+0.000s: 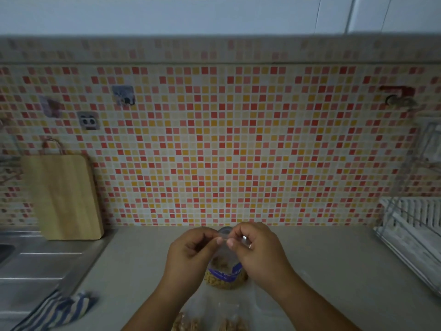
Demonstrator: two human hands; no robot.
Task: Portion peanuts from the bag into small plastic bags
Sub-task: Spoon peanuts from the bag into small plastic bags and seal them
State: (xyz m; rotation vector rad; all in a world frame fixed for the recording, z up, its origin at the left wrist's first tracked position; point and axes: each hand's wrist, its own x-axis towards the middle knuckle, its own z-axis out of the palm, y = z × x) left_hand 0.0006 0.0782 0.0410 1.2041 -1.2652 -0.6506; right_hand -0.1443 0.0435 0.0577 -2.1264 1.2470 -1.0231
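A clear peanut bag [225, 273] with a blue label stands upright on the grey counter [133, 263], peanuts filling its lower part. My left hand [191, 249] and my right hand [257, 252] both pinch the bag's clear top edge, fingertips nearly meeting above it. In front of the bag, near the bottom of the view, lie small clear plastic bags with peanuts in them [186, 324], [232, 326]. A flat clear plastic bag [214, 304] lies between them and the big bag.
A wooden cutting board [64, 197] leans on the mosaic tiled wall at the left. A steel sink drainboard [40, 261] is at the left, with a striped cloth [59, 309] on its edge. A wire dish rack [412, 235] stands at the right.
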